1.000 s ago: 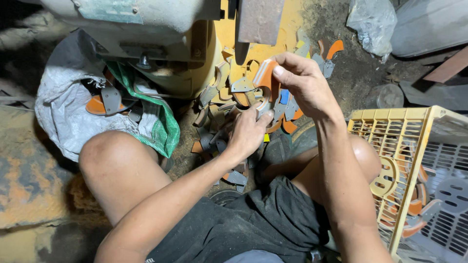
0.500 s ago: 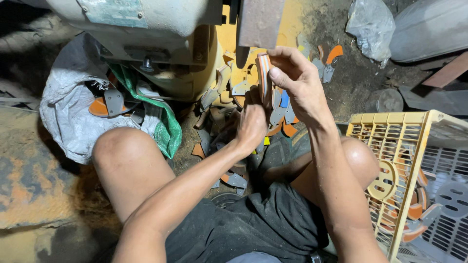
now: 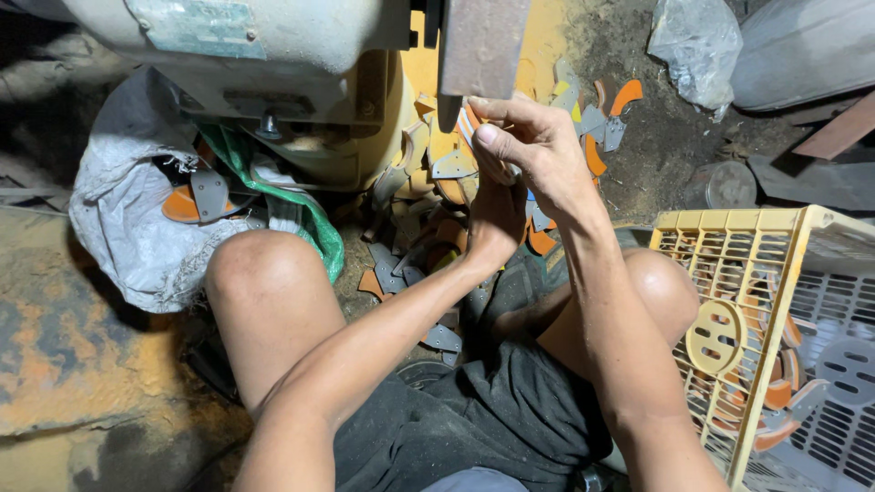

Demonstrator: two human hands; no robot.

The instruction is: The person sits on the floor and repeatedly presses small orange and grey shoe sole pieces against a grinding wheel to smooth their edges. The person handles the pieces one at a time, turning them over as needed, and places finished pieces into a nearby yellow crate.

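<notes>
My right hand (image 3: 540, 153) is raised under a rusty metal block (image 3: 480, 47) of a grey machine (image 3: 273, 36). Its thumb and fingers pinch a thin orange and grey curved piece (image 3: 466, 123) right beneath the block. My left hand (image 3: 497, 219) sits just below and behind the right one, palm up toward the piece. Its fingertips are hidden by the right hand, so I cannot see whether they hold anything. A heap of similar grey and orange pieces (image 3: 406, 264) lies on the floor between my knees.
A white sack (image 3: 128, 237) with more pieces (image 3: 196, 193) and a green bag lies at the left. At the right stands a yellow slatted crate (image 3: 720, 220) with pieces inside. A clear plastic bag (image 3: 693, 41) lies on the dirt at the back.
Both hands have risen from the floor heap toward the metal block. The right hand has carried the orange piece up under it, and the left hand has left the heap.
</notes>
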